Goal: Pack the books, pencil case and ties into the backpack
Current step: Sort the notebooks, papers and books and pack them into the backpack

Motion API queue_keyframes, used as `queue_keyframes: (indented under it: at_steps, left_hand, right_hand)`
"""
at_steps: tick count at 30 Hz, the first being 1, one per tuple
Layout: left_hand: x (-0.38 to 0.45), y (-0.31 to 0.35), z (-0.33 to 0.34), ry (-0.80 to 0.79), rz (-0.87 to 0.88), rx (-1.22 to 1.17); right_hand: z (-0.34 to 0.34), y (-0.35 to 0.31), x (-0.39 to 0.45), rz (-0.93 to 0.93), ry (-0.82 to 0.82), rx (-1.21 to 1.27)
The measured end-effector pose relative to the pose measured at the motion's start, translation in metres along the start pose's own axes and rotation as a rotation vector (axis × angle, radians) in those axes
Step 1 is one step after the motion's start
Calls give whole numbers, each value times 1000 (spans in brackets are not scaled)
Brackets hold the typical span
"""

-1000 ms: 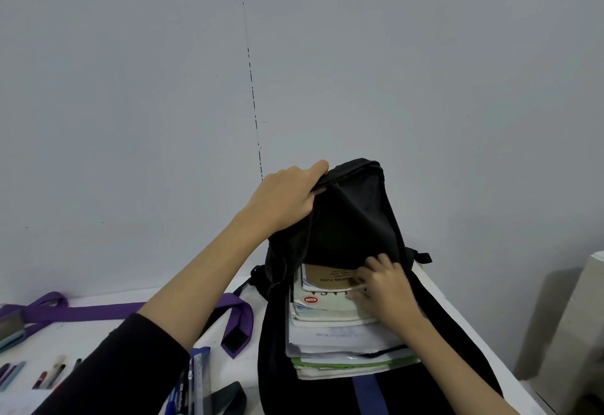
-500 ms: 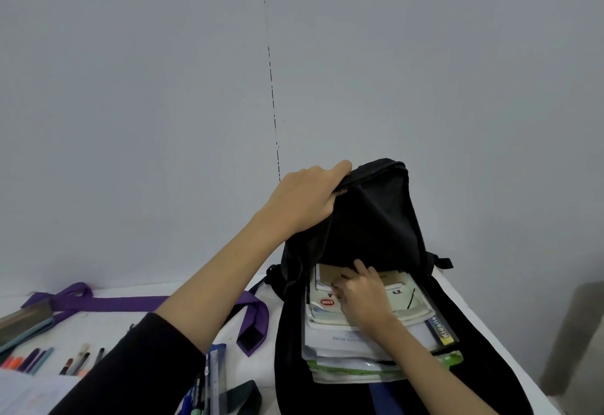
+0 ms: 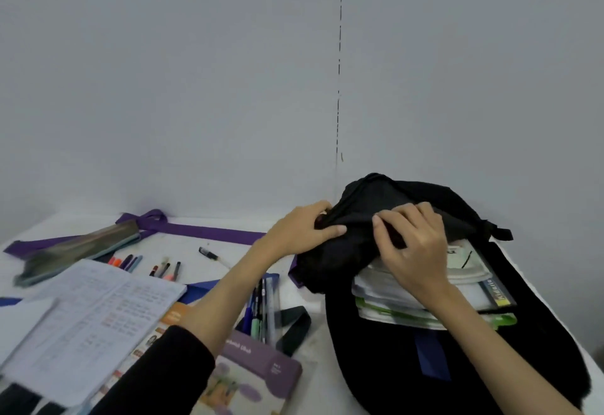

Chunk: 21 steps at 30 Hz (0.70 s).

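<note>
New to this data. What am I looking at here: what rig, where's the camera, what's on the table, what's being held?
There is no robot: a person works bare-handed, filmed by one wide-angle camera on their head, looking forward and down. The left hand and right hand both grip the black fabric at the top of the backpack, which lies on a white table against a wall. A stack of books sits in its opening. To the left lie an open notebook, a purple-covered book, loose pens, a purple tie and a blurred pencil case.
</note>
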<state>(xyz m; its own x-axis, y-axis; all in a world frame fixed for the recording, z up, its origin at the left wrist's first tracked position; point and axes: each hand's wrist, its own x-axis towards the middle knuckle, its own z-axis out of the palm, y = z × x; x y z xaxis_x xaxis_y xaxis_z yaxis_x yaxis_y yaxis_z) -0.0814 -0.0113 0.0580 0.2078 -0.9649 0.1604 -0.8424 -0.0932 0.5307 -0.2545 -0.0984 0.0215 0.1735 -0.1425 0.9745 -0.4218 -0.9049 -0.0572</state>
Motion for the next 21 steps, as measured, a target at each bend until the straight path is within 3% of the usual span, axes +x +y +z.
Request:
queue_keyframes:
  at_steps: [3,7,10,12,16,21]
  left_hand:
    - [-45,-49,5,-52,-144,-273]
    - [-113,-133,-18,179,-383,-364]
    - [-173,-194,-41,372,-591,-301]
    - [-210,-228,-55,413,-680,-177]
    - [-254,-269,-77,275,-723,18]
    - [-268,-306,-95,49,-631,95]
  right_hand:
    - [20,-33,1,-37,-32,81]
    - [59,-92,-7,-59,-205,266]
    - [94,-149,-18,-48,-424,399]
    - [122,-193,-27,-21,-681,376]
    - [176,-258,-49,166,-1233,255]
    - [225,-301,-68,257,-1420,84]
